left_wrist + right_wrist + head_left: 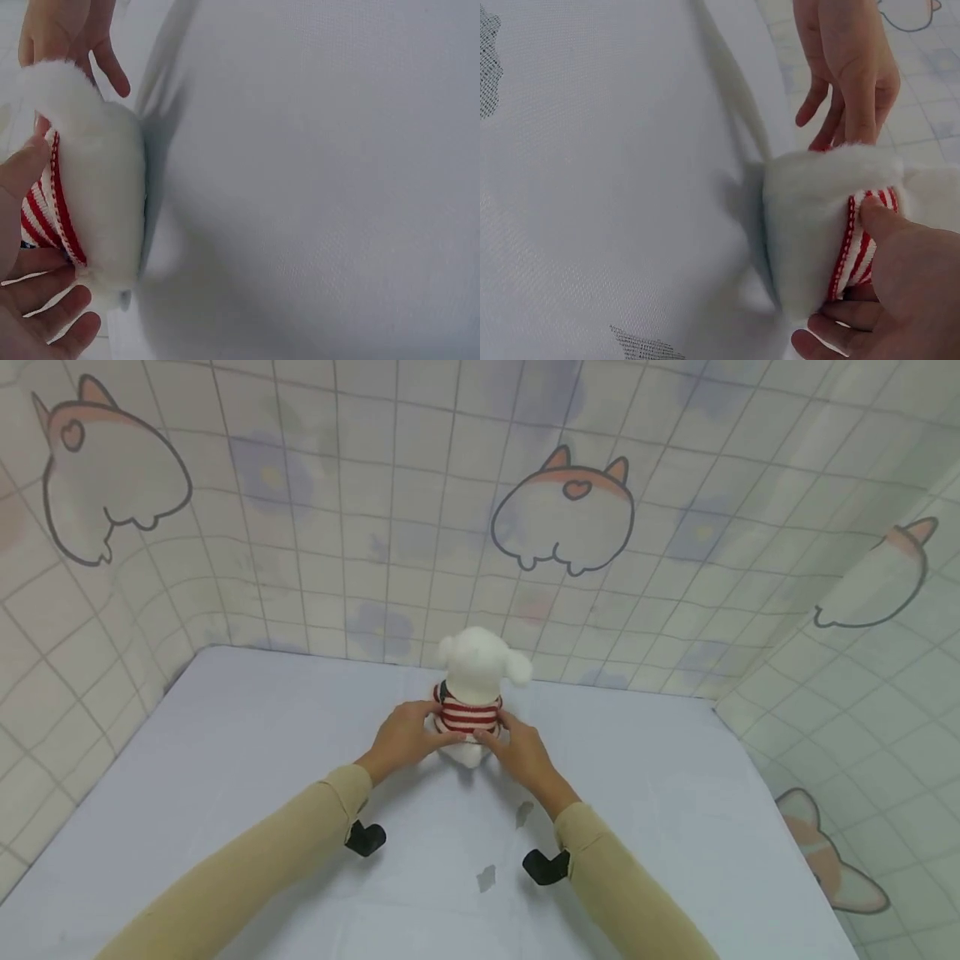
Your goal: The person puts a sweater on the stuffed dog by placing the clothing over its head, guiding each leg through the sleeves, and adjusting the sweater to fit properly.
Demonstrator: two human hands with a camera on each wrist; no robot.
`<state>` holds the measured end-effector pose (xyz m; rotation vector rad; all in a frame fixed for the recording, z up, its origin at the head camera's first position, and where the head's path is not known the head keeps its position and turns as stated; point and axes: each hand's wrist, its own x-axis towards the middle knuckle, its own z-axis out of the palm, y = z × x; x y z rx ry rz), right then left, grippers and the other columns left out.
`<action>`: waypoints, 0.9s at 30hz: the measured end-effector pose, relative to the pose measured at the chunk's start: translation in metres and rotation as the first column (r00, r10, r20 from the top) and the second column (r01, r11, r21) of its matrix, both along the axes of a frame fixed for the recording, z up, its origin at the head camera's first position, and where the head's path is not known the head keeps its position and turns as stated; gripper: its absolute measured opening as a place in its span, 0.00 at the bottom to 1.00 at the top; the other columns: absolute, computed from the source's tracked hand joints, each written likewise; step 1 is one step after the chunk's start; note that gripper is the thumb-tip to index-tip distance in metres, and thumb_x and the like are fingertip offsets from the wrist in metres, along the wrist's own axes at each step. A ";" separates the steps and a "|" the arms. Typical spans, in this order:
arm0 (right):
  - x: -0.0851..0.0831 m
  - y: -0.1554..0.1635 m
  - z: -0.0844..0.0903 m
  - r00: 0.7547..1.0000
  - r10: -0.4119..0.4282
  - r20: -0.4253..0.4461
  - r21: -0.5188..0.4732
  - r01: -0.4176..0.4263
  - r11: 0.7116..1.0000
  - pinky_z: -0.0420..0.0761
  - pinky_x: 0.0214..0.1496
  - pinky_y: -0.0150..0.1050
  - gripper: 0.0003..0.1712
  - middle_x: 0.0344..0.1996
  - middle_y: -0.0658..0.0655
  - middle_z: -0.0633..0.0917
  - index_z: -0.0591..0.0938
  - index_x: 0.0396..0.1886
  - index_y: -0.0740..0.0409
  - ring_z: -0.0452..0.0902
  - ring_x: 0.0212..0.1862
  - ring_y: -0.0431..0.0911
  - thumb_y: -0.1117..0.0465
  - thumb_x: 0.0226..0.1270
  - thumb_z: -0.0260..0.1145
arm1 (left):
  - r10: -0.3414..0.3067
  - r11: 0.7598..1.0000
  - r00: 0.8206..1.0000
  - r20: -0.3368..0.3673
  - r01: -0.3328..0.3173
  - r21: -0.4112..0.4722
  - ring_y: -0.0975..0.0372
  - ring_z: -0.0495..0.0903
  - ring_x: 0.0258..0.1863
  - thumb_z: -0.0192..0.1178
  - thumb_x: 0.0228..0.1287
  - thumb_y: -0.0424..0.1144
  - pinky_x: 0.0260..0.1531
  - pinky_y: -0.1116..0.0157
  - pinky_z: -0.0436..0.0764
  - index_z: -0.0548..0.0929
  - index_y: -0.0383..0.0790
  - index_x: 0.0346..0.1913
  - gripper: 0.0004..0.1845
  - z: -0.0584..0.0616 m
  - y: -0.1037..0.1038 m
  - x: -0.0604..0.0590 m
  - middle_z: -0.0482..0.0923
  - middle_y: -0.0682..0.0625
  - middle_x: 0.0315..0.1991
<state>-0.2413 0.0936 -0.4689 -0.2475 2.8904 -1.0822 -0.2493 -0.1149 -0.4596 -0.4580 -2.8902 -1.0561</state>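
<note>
A white plush dog (474,681) in a red-and-white striped shirt sits upright near the back of a pale sheet-covered surface (247,752), facing away from me. My left hand (408,737) holds its left side, and my right hand (519,750) holds its right side. In the left wrist view, the left hand's thumb (24,171) presses on the striped shirt of the plush dog (105,195), with its fingers curled beneath. In the right wrist view, the right hand (900,292) grips the plush dog (802,217) the same way, thumb on the stripes.
Soft walls printed with tiles and cartoon animals (562,510) enclose the surface at the back and on both sides. Two dark marks (486,878) show on the sheet between my forearms. Black wrist mounts (365,838) hang under each sleeve.
</note>
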 end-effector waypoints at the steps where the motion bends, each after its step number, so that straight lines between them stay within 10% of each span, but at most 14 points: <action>1: 0.000 0.000 -0.001 1.000 0.002 0.007 -0.006 -0.002 1.000 0.66 0.71 0.54 0.42 0.69 0.57 0.71 0.63 0.73 0.52 0.63 0.72 0.53 0.35 0.66 0.58 | 0.003 1.000 1.000 0.000 -0.003 -0.004 0.51 0.79 0.57 0.68 0.54 0.58 0.56 0.51 0.78 0.78 0.38 0.59 0.35 0.000 0.001 0.000 0.81 0.44 0.57; 10: -0.001 0.000 -0.001 0.999 0.033 -0.001 0.039 -0.033 0.999 0.75 0.54 0.48 0.39 0.67 0.59 0.73 0.66 0.72 0.52 0.75 0.54 0.51 0.38 0.68 0.58 | -0.008 0.998 0.998 0.054 0.005 0.065 0.51 0.79 0.58 0.68 0.56 0.56 0.56 0.52 0.77 0.79 0.39 0.59 0.32 -0.008 0.005 -0.002 0.81 0.45 0.56; 18: -0.006 0.000 -0.003 0.994 0.094 -0.062 0.103 -0.088 0.991 0.75 0.62 0.50 0.33 0.61 0.58 0.79 0.72 0.67 0.56 0.75 0.63 0.52 0.42 0.70 0.57 | -0.104 0.993 0.994 0.040 0.102 0.054 0.51 0.77 0.59 0.64 0.61 0.54 0.58 0.52 0.76 0.74 0.37 0.62 0.32 -0.016 0.005 -0.009 0.80 0.43 0.57; 27: 0.001 -0.004 -0.003 0.997 -0.053 -0.056 -0.096 0.047 0.994 0.71 0.67 0.52 0.35 0.64 0.57 0.76 0.71 0.68 0.54 0.71 0.65 0.53 0.42 0.66 0.63 | -0.037 0.994 0.996 0.087 0.028 0.107 0.47 0.70 0.66 0.61 0.62 0.59 0.65 0.46 0.68 0.73 0.38 0.63 0.34 -0.015 -0.001 -0.008 0.76 0.42 0.62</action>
